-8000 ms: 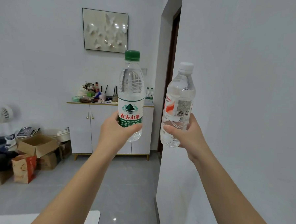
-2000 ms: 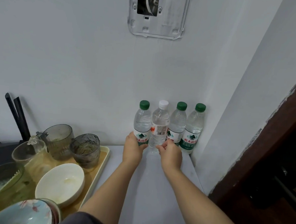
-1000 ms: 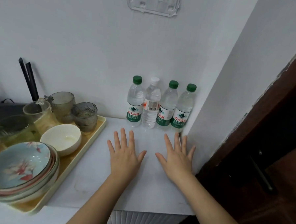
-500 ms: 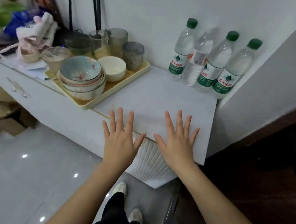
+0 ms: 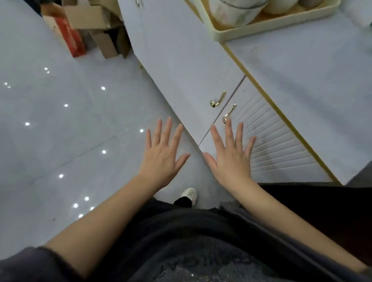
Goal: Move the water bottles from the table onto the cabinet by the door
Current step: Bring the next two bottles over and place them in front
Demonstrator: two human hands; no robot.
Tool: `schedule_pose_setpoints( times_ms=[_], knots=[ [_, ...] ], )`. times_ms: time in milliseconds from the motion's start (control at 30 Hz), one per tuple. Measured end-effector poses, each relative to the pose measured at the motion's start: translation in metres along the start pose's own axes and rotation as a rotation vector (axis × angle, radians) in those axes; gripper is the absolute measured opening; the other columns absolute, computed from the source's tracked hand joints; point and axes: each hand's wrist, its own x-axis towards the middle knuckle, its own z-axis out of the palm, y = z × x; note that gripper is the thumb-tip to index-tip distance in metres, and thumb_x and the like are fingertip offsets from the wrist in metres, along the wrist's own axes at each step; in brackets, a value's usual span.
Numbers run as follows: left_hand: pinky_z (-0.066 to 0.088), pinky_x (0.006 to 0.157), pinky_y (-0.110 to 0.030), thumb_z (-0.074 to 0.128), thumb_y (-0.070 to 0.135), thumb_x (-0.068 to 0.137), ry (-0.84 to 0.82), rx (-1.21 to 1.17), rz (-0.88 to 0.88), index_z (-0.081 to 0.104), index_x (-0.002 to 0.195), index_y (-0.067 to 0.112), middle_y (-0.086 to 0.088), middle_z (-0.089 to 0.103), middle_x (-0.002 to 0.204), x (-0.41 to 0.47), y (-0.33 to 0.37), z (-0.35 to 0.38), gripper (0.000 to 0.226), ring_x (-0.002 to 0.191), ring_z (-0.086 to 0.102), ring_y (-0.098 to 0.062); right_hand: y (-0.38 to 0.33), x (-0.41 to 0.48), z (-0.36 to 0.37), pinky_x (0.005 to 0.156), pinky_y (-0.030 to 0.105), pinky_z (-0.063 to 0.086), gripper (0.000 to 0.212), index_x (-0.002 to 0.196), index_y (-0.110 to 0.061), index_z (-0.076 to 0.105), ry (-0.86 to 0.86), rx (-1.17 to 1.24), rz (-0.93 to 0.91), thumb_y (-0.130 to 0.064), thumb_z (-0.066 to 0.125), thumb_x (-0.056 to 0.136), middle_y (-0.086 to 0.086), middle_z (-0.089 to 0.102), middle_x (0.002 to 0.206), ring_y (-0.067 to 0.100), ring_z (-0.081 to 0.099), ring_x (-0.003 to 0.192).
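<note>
2 spread, empty: left grip (image 5: 161, 155), right grip (image 5: 231, 161), near cabinet (image 5: 181, 54); tray (image 5: 273, 26) on top.

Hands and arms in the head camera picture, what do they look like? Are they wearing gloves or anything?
No gloves. The left hand and the right hand are bare, with no rings, watch or bracelet that I can see. The forearms are uncovered too. A dark grey sleeve ends near the left elbow, part of a dark grey top with faint lettering.
</note>
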Motion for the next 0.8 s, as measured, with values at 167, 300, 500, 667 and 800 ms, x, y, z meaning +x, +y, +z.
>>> schedule_pose_setpoints(
  times_ms=[167,300,500,667,800],
  knots=[
    [0.006,0.117,-0.058,0.016,0.062,0.093,-0.148,0.030,-0.166,0.016,0.155,0.016,-0.014,0.010,0.162,-0.041,-0.048,0.019,0.076,0.149,0.003,-0.037,-0.054,0.011,0.020,0.113,0.066,-0.008,0.076,0.155,-0.031,-0.012,-0.159,-0.046,-0.148,-0.060,0.029,0.098,0.010,-0.020,0.163,0.038,-0.023,0.147],
    [-0.004,0.117,-0.054,0.015,0.061,0.091,-0.227,-0.023,-0.323,0.003,0.156,0.020,-0.010,-0.003,0.163,-0.079,-0.099,0.021,0.078,0.149,-0.010,-0.033,-0.117,0.019,0.031,0.114,0.066,-0.006,0.076,0.156,-0.031,-0.010,-0.218,-0.087,-0.279,-0.060,0.030,0.098,0.010,-0.018,0.163,0.037,-0.021,0.148],
    [-0.002,0.117,-0.054,0.016,0.060,0.091,-0.208,-0.086,-0.513,0.005,0.156,0.020,-0.009,-0.001,0.163,-0.148,-0.185,0.017,0.078,0.149,-0.007,-0.032,-0.237,0.020,0.043,0.116,0.065,-0.003,0.074,0.156,-0.032,-0.006,-0.265,-0.146,-0.474,-0.061,0.029,0.098,0.010,-0.014,0.164,0.037,-0.017,0.149],
    [-0.002,0.118,-0.054,0.021,0.059,0.098,-0.214,-0.128,-0.728,-0.002,0.155,0.021,-0.008,-0.005,0.163,-0.208,-0.237,0.019,0.073,0.149,-0.010,-0.031,-0.327,0.023,0.054,0.116,0.065,0.002,0.073,0.156,-0.032,-0.006,-0.303,-0.208,-0.663,-0.060,0.029,0.098,0.010,-0.013,0.164,0.036,-0.016,0.150],
    [0.000,0.117,-0.055,0.022,0.059,0.098,-0.187,-0.196,-0.906,0.001,0.155,0.019,-0.009,-0.003,0.163,-0.249,-0.259,0.023,0.072,0.149,-0.008,-0.032,-0.385,0.023,0.057,0.117,0.065,0.000,0.074,0.156,-0.031,-0.007,-0.302,-0.267,-0.817,-0.060,0.029,0.099,0.010,-0.012,0.165,0.036,-0.015,0.150]
  ],
)
